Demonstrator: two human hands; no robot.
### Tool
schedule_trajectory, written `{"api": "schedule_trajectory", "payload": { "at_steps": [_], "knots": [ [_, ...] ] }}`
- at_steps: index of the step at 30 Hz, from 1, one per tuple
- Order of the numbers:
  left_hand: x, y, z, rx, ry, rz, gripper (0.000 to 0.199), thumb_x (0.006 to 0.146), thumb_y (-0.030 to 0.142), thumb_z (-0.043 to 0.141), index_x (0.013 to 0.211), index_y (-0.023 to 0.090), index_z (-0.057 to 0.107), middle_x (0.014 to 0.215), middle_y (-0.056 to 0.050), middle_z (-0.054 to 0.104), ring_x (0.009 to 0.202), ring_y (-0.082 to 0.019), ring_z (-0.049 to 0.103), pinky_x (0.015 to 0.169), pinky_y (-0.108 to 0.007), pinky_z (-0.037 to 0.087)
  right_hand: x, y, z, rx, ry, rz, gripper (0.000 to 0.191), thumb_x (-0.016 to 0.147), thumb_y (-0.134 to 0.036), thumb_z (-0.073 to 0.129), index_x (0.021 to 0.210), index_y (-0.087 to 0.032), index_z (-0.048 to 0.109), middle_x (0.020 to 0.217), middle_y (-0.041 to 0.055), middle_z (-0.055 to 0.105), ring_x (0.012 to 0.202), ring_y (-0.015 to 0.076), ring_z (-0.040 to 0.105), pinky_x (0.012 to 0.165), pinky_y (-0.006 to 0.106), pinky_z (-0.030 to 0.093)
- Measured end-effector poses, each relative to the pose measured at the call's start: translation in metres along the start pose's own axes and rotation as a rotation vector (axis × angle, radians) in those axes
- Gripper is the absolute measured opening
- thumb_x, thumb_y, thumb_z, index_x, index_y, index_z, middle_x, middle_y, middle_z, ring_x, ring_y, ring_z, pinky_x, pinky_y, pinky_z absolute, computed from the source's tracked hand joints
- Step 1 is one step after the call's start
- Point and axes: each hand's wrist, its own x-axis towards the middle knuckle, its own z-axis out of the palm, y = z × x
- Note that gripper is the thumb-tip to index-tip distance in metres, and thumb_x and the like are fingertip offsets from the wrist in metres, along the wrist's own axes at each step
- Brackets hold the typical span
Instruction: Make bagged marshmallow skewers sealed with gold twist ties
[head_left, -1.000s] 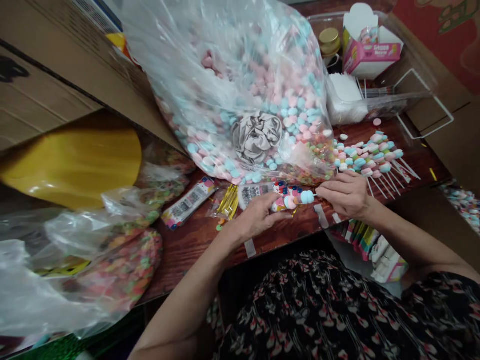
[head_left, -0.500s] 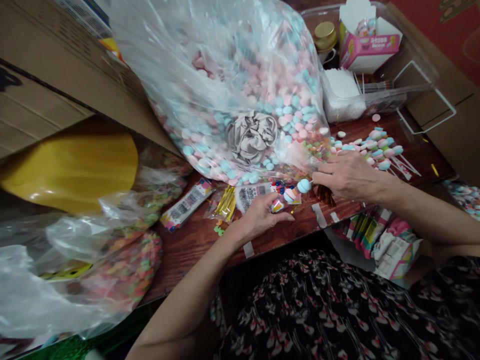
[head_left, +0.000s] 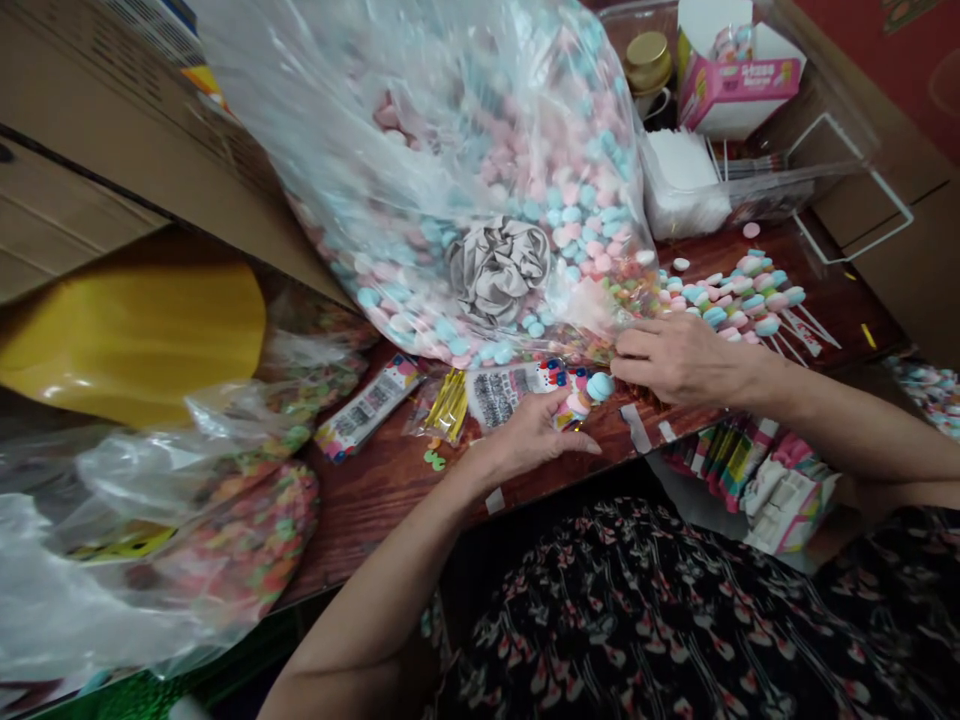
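My left hand (head_left: 529,435) rests near the table's front edge, thumb apart from the fingers, at a small printed packet with pink and blue candies (head_left: 598,388) poking out. Its fingertips are partly hidden by the packet. Just to the right, my right hand (head_left: 667,358) has its fingers bent together over brown-gold strips at the lower edge of the big clear bag of pastel candies (head_left: 570,215). What those fingers pinch is hidden. A grey scrunched cloth (head_left: 499,270) lies on the bag. Candy skewers (head_left: 750,295) are piled beyond my right wrist.
Gold twist ties (head_left: 448,402) and printed packets (head_left: 370,408) lie left of my hands. Bagged gummies (head_left: 247,540) and a yellow object (head_left: 135,335) fill the left side. A clear bin (head_left: 810,185) with an open pink box (head_left: 750,90) stands at the back right.
My right hand has shifted slightly left and its fingers are lower over the strips. My left hand and the candies beside it sit a little lower in view. The view has shifted slightly.
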Motion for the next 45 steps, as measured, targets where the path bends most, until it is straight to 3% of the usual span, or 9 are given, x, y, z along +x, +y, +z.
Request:
{"api": "schedule_trajectory", "payload": {
  "at_steps": [6, 9, 15, 22, 29, 32, 35, 40, 45],
  "knots": [
    [0.000, -0.007, 0.004, 0.053, 0.069, -0.006, 0.040, 0.068, 0.041, 0.081, 0.093, 0.015, 0.064, 0.073, 0.005, 0.052, 0.070, -0.012, 0.045, 0.068, -0.024, 0.040, 0.005, 0.002, 0.008, 0.062, -0.113, 0.023, 0.018, 0.088, -0.008, 0.046, 0.088, -0.019, 0.061, 0.077, 0.0025, 0.062, 0.065, 0.0134, 0.046, 0.056, 0.030, 0.018],
    [0.002, -0.009, 0.005, -0.041, 0.105, -0.058, 0.037, 0.066, 0.037, 0.081, 0.090, 0.015, 0.064, 0.074, 0.004, 0.054, 0.069, -0.012, 0.047, 0.066, -0.024, 0.041, 0.007, -0.013, 0.006, 0.043, -0.065, -0.006, 0.018, 0.090, -0.010, 0.044, 0.087, -0.018, 0.061, 0.076, 0.0034, 0.062, 0.065, 0.0137, 0.047, 0.057, 0.031, 0.019],
    [0.001, -0.003, 0.001, -0.248, -0.002, -0.116, 0.035, 0.065, 0.035, 0.081, 0.085, 0.014, 0.062, 0.071, 0.005, 0.051, 0.066, -0.010, 0.045, 0.063, -0.022, 0.039, 0.009, -0.027, 0.013, 0.054, 0.076, -0.072, 0.021, 0.095, -0.012, 0.041, 0.086, -0.016, 0.060, 0.081, 0.0044, 0.065, 0.069, 0.0138, 0.047, 0.064, 0.031, 0.025],
    [-0.007, 0.003, -0.001, 0.059, 0.060, -0.048, 0.039, 0.069, 0.039, 0.079, 0.098, 0.016, 0.066, 0.078, 0.004, 0.060, 0.076, -0.014, 0.053, 0.074, -0.024, 0.043, 0.005, -0.024, 0.015, 0.094, -0.257, -0.047, 0.015, 0.094, -0.011, 0.043, 0.094, -0.014, 0.057, 0.083, 0.0054, 0.065, 0.065, 0.0125, 0.049, 0.062, 0.029, 0.023],
    [-0.003, 0.009, 0.008, 0.080, 0.027, -0.004, 0.039, 0.075, 0.028, 0.071, 0.112, 0.017, 0.064, 0.094, 0.001, 0.066, 0.086, -0.017, 0.057, 0.081, -0.027, 0.044, 0.023, -0.038, 0.008, 0.117, -0.363, -0.038, 0.017, 0.094, -0.010, 0.042, 0.100, -0.013, 0.057, 0.088, 0.0073, 0.067, 0.065, 0.0130, 0.054, 0.057, 0.029, 0.022],
    [-0.008, 0.009, 0.002, 0.115, 0.050, -0.048, 0.054, 0.069, 0.038, 0.078, 0.117, 0.018, 0.061, 0.096, 0.000, 0.066, 0.087, -0.019, 0.057, 0.080, -0.028, 0.044, 0.025, -0.038, 0.010, 0.137, -0.344, -0.037, 0.016, 0.093, -0.011, 0.045, 0.101, -0.013, 0.058, 0.087, 0.0074, 0.068, 0.065, 0.0130, 0.054, 0.056, 0.029, 0.023],
    [-0.016, 0.007, -0.008, 0.241, 0.037, -0.099, 0.078, 0.060, 0.046, 0.083, 0.128, 0.019, 0.056, 0.099, -0.002, 0.067, 0.088, -0.022, 0.058, 0.079, -0.030, 0.042, 0.023, -0.037, 0.015, 0.145, -0.226, -0.037, 0.014, 0.094, -0.012, 0.045, 0.099, -0.014, 0.058, 0.083, 0.0058, 0.067, 0.064, 0.0121, 0.052, 0.057, 0.028, 0.023],
    [-0.018, -0.002, -0.008, 0.190, -0.064, -0.158, 0.033, 0.069, 0.039, 0.075, 0.093, 0.017, 0.067, 0.079, 0.003, 0.063, 0.073, -0.016, 0.055, 0.067, -0.025, 0.040, 0.024, -0.046, 0.025, 0.129, 0.018, -0.065, 0.017, 0.096, -0.014, 0.045, 0.090, -0.016, 0.060, 0.078, 0.0036, 0.065, 0.068, 0.0126, 0.050, 0.061, 0.028, 0.028],
    [-0.010, -0.005, 0.006, 0.146, -0.049, -0.165, 0.012, 0.069, 0.024, 0.068, 0.077, 0.014, 0.067, 0.072, 0.003, 0.062, 0.068, -0.014, 0.052, 0.063, -0.023, 0.038, 0.040, -0.064, 0.038, 0.223, -0.108, -0.047, 0.017, 0.094, -0.014, 0.045, 0.090, -0.014, 0.061, 0.080, 0.0065, 0.067, 0.064, 0.0123, 0.050, 0.058, 0.027, 0.027]
  ]
}}
